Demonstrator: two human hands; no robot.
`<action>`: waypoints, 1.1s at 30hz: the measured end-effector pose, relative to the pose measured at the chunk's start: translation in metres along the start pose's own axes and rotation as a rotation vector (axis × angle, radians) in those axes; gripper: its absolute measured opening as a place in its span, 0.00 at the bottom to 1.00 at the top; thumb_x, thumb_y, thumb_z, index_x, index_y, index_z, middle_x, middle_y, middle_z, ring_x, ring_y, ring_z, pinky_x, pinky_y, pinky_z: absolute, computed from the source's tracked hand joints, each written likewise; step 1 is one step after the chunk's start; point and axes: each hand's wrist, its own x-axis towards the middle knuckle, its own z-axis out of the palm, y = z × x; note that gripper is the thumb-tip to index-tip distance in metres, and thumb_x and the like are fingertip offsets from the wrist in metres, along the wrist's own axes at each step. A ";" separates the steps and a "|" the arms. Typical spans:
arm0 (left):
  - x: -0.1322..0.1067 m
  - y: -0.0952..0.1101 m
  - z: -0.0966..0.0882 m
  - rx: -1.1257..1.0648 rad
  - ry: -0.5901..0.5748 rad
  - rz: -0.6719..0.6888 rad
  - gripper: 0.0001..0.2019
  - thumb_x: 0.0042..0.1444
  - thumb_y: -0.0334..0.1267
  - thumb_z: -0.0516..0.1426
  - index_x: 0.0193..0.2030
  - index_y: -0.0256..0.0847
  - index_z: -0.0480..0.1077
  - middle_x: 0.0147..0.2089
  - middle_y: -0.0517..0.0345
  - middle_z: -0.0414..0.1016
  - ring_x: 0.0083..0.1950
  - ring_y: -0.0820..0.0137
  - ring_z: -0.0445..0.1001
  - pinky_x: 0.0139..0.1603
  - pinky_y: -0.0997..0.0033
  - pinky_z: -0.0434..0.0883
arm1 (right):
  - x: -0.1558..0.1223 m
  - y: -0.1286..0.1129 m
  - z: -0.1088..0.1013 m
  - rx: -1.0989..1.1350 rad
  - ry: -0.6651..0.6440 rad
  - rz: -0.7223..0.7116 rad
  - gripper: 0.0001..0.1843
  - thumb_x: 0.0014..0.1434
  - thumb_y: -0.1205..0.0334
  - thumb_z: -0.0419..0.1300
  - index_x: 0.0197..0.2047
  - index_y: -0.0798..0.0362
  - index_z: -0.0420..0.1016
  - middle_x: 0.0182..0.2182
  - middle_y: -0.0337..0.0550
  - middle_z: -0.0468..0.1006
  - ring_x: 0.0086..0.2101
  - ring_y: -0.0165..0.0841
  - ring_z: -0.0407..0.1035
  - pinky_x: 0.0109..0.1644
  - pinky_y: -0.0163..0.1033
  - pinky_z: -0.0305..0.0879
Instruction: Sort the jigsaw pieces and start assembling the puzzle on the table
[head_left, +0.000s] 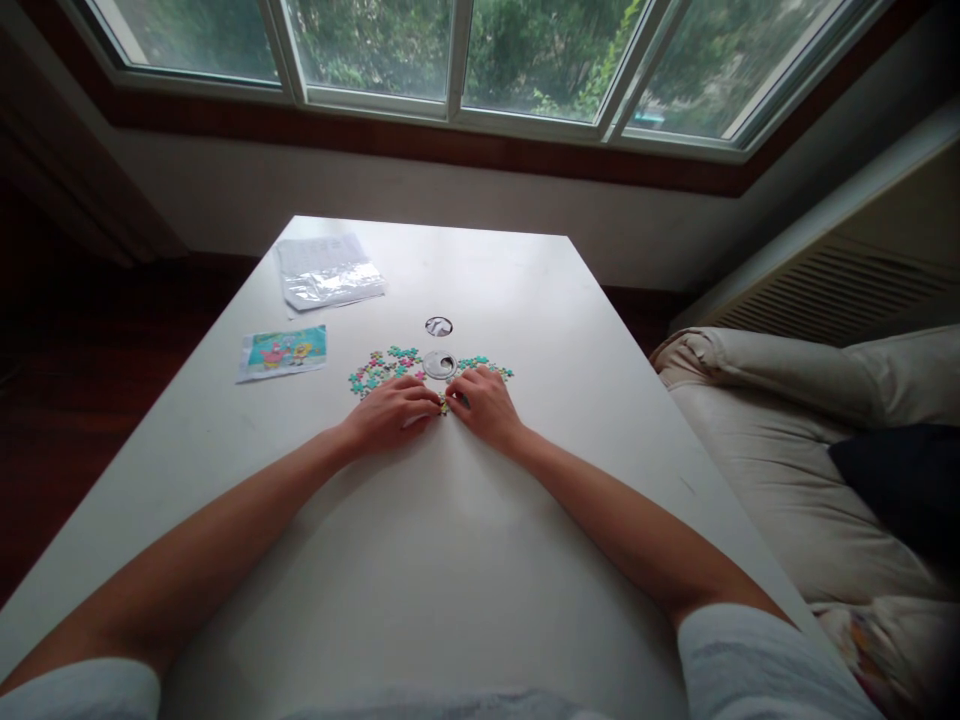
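My left hand [394, 412] rests on the table with its fingers curled together, their tips against a few small puzzle pieces [444, 405]. From the other side my right hand [486, 405] pinches at the same pieces with thumb and forefinger. The fingers partly hide these pieces, so their fit cannot be made out. Loose jigsaw pieces [369, 375] in teal, pink and yellow lie in a spread beyond my left hand. More teal pieces [474, 362] lie just past my right hand. A printed cartoon picture [287, 350] lies flat to the left.
A clear plastic sleeve with papers [330, 272] lies at the far left of the white table [450, 560]. Two round inserts, a grey ring [440, 365] and a smaller opening [439, 326], sit in the tabletop. A beige sofa [765, 450] stands to the right; windows are ahead.
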 end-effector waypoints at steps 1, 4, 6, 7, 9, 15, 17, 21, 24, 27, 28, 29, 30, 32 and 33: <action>0.000 0.000 -0.001 -0.002 0.000 0.003 0.13 0.67 0.34 0.53 0.51 0.49 0.77 0.54 0.57 0.80 0.57 0.64 0.73 0.62 0.60 0.68 | 0.000 -0.001 -0.001 0.000 -0.005 -0.004 0.07 0.66 0.59 0.60 0.39 0.49 0.78 0.37 0.45 0.77 0.44 0.41 0.65 0.53 0.46 0.56; -0.001 0.001 -0.002 -0.014 0.005 0.010 0.14 0.67 0.34 0.52 0.51 0.49 0.78 0.53 0.57 0.80 0.55 0.65 0.74 0.61 0.60 0.69 | -0.002 -0.002 -0.003 0.006 -0.019 -0.013 0.07 0.66 0.59 0.60 0.39 0.49 0.79 0.36 0.45 0.77 0.45 0.41 0.65 0.52 0.46 0.56; -0.001 -0.002 -0.002 -0.020 0.022 0.004 0.15 0.67 0.34 0.51 0.51 0.48 0.78 0.52 0.56 0.81 0.55 0.65 0.74 0.61 0.60 0.69 | -0.002 -0.001 -0.004 0.015 -0.017 -0.021 0.06 0.66 0.58 0.61 0.39 0.48 0.79 0.36 0.45 0.77 0.45 0.41 0.65 0.52 0.46 0.56; -0.002 -0.005 -0.002 -0.017 0.046 -0.012 0.15 0.67 0.34 0.51 0.51 0.48 0.78 0.52 0.55 0.81 0.54 0.64 0.74 0.61 0.59 0.70 | -0.002 0.000 -0.004 0.021 -0.010 -0.024 0.06 0.66 0.58 0.61 0.40 0.48 0.79 0.36 0.44 0.78 0.45 0.41 0.65 0.53 0.46 0.56; -0.004 -0.013 -0.001 0.002 0.123 -0.083 0.14 0.66 0.35 0.51 0.49 0.47 0.79 0.51 0.54 0.81 0.53 0.63 0.75 0.60 0.56 0.71 | -0.001 0.003 -0.006 0.034 0.017 -0.021 0.06 0.66 0.58 0.60 0.40 0.48 0.79 0.37 0.44 0.79 0.45 0.41 0.66 0.53 0.46 0.56; -0.013 -0.044 -0.006 0.087 0.336 -0.402 0.13 0.65 0.38 0.53 0.43 0.44 0.80 0.47 0.53 0.81 0.50 0.61 0.74 0.57 0.55 0.71 | 0.006 0.022 -0.017 0.075 0.116 0.043 0.07 0.66 0.60 0.59 0.39 0.49 0.79 0.38 0.43 0.80 0.43 0.39 0.67 0.51 0.45 0.55; -0.015 -0.053 -0.010 0.104 0.358 -0.467 0.13 0.65 0.38 0.53 0.43 0.43 0.80 0.47 0.53 0.80 0.50 0.60 0.73 0.58 0.54 0.70 | 0.009 0.029 -0.023 0.086 0.128 0.067 0.07 0.65 0.61 0.60 0.38 0.49 0.79 0.37 0.43 0.80 0.43 0.39 0.68 0.52 0.46 0.56; -0.016 -0.072 -0.018 0.105 0.345 -0.542 0.12 0.63 0.38 0.53 0.42 0.43 0.80 0.47 0.52 0.80 0.49 0.60 0.72 0.58 0.54 0.69 | 0.016 0.042 -0.032 0.094 0.116 0.110 0.07 0.65 0.60 0.60 0.37 0.50 0.79 0.36 0.42 0.81 0.41 0.39 0.69 0.50 0.45 0.56; -0.016 -0.092 -0.022 0.104 0.327 -0.610 0.13 0.62 0.37 0.53 0.44 0.43 0.80 0.48 0.52 0.79 0.50 0.59 0.73 0.58 0.54 0.69 | 0.022 0.050 -0.033 0.095 0.085 0.120 0.07 0.64 0.60 0.61 0.36 0.50 0.79 0.34 0.41 0.81 0.39 0.38 0.69 0.49 0.44 0.57; -0.016 -0.112 -0.026 0.064 0.215 -0.655 0.15 0.59 0.36 0.53 0.46 0.43 0.80 0.46 0.53 0.79 0.43 0.63 0.76 0.52 0.62 0.72 | 0.028 0.055 -0.028 0.101 0.059 0.112 0.07 0.64 0.61 0.61 0.35 0.50 0.80 0.33 0.41 0.81 0.38 0.37 0.69 0.48 0.44 0.57; -0.015 -0.117 -0.027 0.062 0.180 -0.651 0.15 0.59 0.37 0.54 0.46 0.44 0.80 0.45 0.53 0.79 0.42 0.64 0.76 0.51 0.64 0.72 | 0.030 0.056 -0.026 0.101 0.054 0.109 0.07 0.64 0.61 0.61 0.36 0.50 0.80 0.33 0.41 0.81 0.38 0.37 0.69 0.48 0.43 0.57; -0.015 -0.122 -0.029 0.061 0.150 -0.645 0.15 0.59 0.38 0.54 0.46 0.44 0.80 0.45 0.54 0.79 0.41 0.65 0.76 0.49 0.65 0.72 | 0.032 0.057 -0.025 0.099 0.050 0.107 0.07 0.64 0.61 0.61 0.36 0.50 0.80 0.33 0.41 0.81 0.38 0.37 0.69 0.48 0.43 0.57; -0.014 -0.125 -0.031 0.057 0.118 -0.637 0.15 0.59 0.39 0.54 0.46 0.44 0.81 0.45 0.54 0.79 0.40 0.66 0.76 0.48 0.67 0.72 | 0.034 0.057 -0.023 0.097 0.044 0.104 0.07 0.64 0.61 0.61 0.36 0.50 0.80 0.33 0.41 0.81 0.38 0.37 0.69 0.48 0.43 0.57; -0.011 -0.128 -0.035 0.041 0.047 -0.616 0.15 0.58 0.41 0.55 0.47 0.44 0.80 0.46 0.54 0.78 0.39 0.67 0.77 0.45 0.69 0.72 | 0.037 0.057 -0.021 0.095 0.032 0.101 0.07 0.64 0.61 0.61 0.36 0.49 0.80 0.34 0.41 0.81 0.38 0.37 0.69 0.48 0.43 0.57; -0.009 -0.128 -0.037 0.031 0.010 -0.603 0.15 0.58 0.43 0.56 0.47 0.44 0.81 0.46 0.55 0.77 0.39 0.68 0.77 0.44 0.71 0.72 | 0.038 0.056 -0.020 0.096 0.024 0.098 0.07 0.64 0.61 0.61 0.36 0.49 0.80 0.34 0.41 0.81 0.38 0.37 0.69 0.48 0.43 0.57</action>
